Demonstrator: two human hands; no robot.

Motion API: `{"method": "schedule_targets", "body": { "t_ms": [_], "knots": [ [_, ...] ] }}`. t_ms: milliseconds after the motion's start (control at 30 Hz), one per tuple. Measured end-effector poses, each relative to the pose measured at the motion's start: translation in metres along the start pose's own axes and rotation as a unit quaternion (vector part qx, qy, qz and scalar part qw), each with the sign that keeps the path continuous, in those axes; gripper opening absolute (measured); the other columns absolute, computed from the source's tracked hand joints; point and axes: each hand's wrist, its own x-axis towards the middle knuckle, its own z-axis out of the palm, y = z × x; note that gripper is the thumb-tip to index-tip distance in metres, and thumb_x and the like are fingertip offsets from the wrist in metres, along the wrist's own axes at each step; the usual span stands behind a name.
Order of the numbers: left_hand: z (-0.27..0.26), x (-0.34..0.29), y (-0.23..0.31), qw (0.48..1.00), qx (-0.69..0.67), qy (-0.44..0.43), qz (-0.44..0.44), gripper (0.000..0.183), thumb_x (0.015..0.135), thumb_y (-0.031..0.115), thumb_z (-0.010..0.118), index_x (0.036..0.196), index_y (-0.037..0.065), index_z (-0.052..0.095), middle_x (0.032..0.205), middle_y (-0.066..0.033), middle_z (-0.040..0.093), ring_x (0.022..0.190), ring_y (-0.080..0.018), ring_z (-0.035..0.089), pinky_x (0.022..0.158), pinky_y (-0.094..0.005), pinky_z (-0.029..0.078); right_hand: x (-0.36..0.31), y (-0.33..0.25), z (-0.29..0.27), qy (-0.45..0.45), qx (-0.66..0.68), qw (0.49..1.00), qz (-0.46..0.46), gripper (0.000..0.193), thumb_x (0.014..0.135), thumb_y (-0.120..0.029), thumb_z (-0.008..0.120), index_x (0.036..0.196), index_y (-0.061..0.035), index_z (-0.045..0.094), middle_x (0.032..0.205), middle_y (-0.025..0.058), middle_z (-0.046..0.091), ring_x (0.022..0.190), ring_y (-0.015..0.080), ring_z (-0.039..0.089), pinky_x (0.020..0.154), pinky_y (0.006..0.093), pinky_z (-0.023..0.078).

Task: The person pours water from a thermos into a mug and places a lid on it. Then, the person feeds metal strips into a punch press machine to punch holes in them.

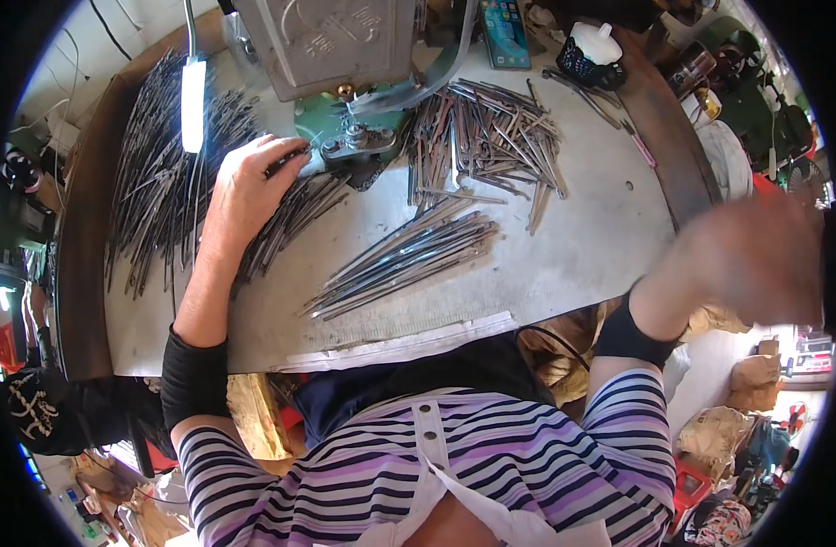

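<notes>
My left hand (254, 178) is closed beside the green base (313, 117) of a small bench machine. A dark metal piece (283, 162) shows between its thumb and fingers; its full length is hidden. Close to the fingertips is the machine's metal fixture (356, 139) with bolts. Thin dark metal rods (295, 214) lie just under and beside this hand. Off the table's right side, my right hand (755, 260) is raised and smeared by motion, so its fingers and anything in them cannot be made out.
A large heap of dark rods (153, 173) covers the table's left, under a lit lamp (193, 107). A brownish rod pile (500, 137) lies right of the machine, a neater bundle (409, 264) nearer me. Phone (505, 35), black basket (591, 59) and pliers (586, 96) sit far right.
</notes>
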Motion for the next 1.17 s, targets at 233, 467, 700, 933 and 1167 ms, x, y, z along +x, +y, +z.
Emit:
{"method": "schedule_targets", "body": {
  "t_ms": [233,467,700,933,1167],
  "knots": [
    [-0.002,-0.004,0.004,0.999,0.036,-0.010,-0.007,0.019,0.086,0.015,0.065,0.101,0.004,0.069,0.091,-0.0131,0.066,0.082,-0.0308,0.064,0.075,-0.0354,0.050,-0.108,0.118,-0.005,-0.427,-0.165,0.796,0.396,0.016,0.088,-0.015,0.066,0.097,-0.0020,0.068,0.083,0.0016,0.067,0.072,0.0066,0.057,0.065,0.0221,0.046],
    [0.001,0.000,0.001,1.000,-0.003,-0.016,-0.019,0.021,0.085,0.014,0.065,0.102,0.001,0.068,0.092,-0.0150,0.067,0.082,-0.0311,0.064,0.075,-0.0334,0.050,-0.130,0.117,-0.003,-0.645,-0.262,0.633,0.339,0.027,0.084,-0.024,0.069,0.091,0.0017,0.066,0.074,0.0071,0.065,0.068,0.0148,0.058,0.065,0.0299,0.047],
    [-0.007,0.006,-0.027,0.972,-0.168,-0.073,-0.144,0.030,0.088,0.018,0.065,0.108,-0.005,0.066,0.081,-0.0041,0.065,0.070,-0.0089,0.057,0.065,-0.0234,0.047,-0.130,0.084,0.015,-0.698,-0.118,0.584,0.396,0.025,0.083,-0.022,0.069,0.086,0.0021,0.066,0.072,0.0087,0.064,0.066,0.0151,0.057,0.063,0.0308,0.047],
    [-0.003,0.007,-0.008,0.971,-0.167,-0.116,-0.129,0.028,0.085,0.020,0.068,0.103,-0.002,0.068,0.073,-0.0020,0.063,0.063,-0.0064,0.052,0.057,-0.0234,0.044,-0.153,0.070,0.047,-0.698,-0.219,0.594,0.333,0.038,0.085,-0.040,0.064,0.086,-0.0024,0.070,0.073,0.0170,0.066,0.071,0.0320,0.065,0.070,0.0389,0.050],
    [0.006,0.003,-0.009,0.983,-0.161,-0.075,-0.054,0.030,0.084,0.021,0.069,0.104,0.000,0.068,0.079,-0.0117,0.067,0.064,-0.0167,0.054,0.065,-0.0295,0.048,-0.164,0.079,0.057,-0.697,-0.184,0.552,0.420,0.030,0.075,-0.033,0.073,0.081,-0.0031,0.072,0.072,0.0140,0.069,0.066,0.0208,0.066,0.068,0.0335,0.050]
  ]
}}
